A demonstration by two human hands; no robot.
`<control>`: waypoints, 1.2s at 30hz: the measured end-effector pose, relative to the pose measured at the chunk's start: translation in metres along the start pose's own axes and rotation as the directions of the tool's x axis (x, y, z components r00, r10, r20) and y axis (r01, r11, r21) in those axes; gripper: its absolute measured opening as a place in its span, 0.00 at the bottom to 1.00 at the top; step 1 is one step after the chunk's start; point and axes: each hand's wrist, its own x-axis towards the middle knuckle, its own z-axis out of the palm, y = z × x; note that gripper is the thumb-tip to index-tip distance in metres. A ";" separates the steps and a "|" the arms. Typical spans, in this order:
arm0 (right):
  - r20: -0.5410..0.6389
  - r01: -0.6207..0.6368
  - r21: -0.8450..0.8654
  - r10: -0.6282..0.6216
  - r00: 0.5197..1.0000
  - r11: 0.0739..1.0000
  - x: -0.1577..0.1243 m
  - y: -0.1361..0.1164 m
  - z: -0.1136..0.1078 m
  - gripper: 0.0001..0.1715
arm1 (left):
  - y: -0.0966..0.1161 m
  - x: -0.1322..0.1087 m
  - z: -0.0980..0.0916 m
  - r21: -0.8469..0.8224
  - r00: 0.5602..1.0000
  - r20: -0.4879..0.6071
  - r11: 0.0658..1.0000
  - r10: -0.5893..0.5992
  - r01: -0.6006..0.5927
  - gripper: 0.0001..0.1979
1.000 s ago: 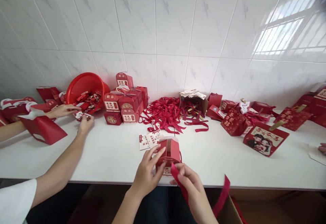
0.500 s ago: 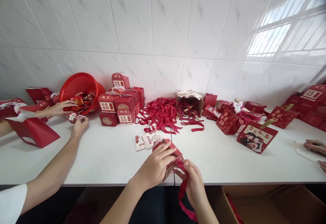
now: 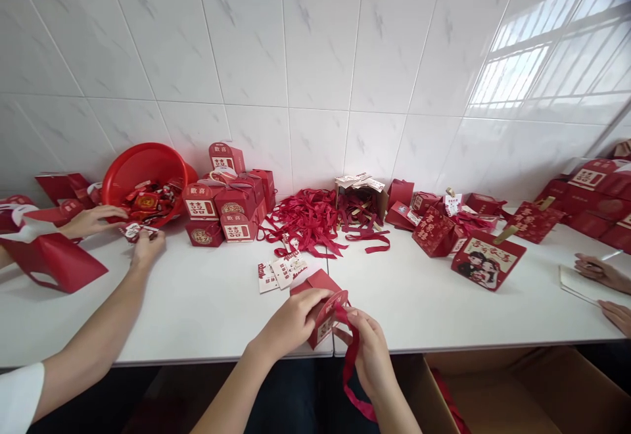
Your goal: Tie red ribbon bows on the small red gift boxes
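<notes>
A small red gift box (image 3: 323,281) with a rounded front flap stands near the table's front edge. My left hand (image 3: 290,319) is wrapped over its left side, thumb and fingers gripping it. Pinched in my right hand (image 3: 367,345) is a dark pink ribbon (image 3: 350,371), its upper end against the flap and its tail hanging below the table edge. Whether the ribbon passes through the flap I cannot tell. Just beyond the box lie several printed cards (image 3: 280,269). A heap of red ribbons (image 3: 313,220) sits farther back.
Stacked red boxes (image 3: 236,204) stand behind on the left, beside a red basin (image 3: 148,151) of wrapped sweets where a co-worker's hands reach in. A small carton (image 3: 379,204) holds ribbons. At right are patterned bags (image 3: 488,263) and another person's writing hand (image 3: 599,273). Below is a cardboard box (image 3: 428,394).
My left hand's fingers have drawn back from the box's top, and its rounded flap now stands up in view. My right hand keeps the ribbon beside it. The view has shifted slightly.
</notes>
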 end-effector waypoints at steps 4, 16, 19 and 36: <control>-0.030 -0.027 0.014 0.027 0.999 1.000 0.001 -0.002 0.002 0.09 | 0.000 -0.002 0.002 -0.029 1.000 -0.018 0.999 -0.017 0.016 0.18; -0.056 -0.011 0.015 0.012 0.998 1.000 -0.004 -0.013 0.006 0.09 | 0.005 -0.003 0.003 -0.092 0.999 -0.017 0.995 -0.044 0.042 0.14; -0.036 -0.012 0.001 0.012 0.999 1.000 -0.006 -0.015 0.006 0.09 | 0.005 -0.003 0.005 -0.083 0.999 -0.027 0.996 -0.040 0.038 0.13; 0.084 0.095 -0.396 -0.067 0.994 0.913 0.004 -0.022 0.004 0.20 | 0.011 0.003 0.007 0.138 0.999 -0.018 0.990 0.038 -0.035 0.20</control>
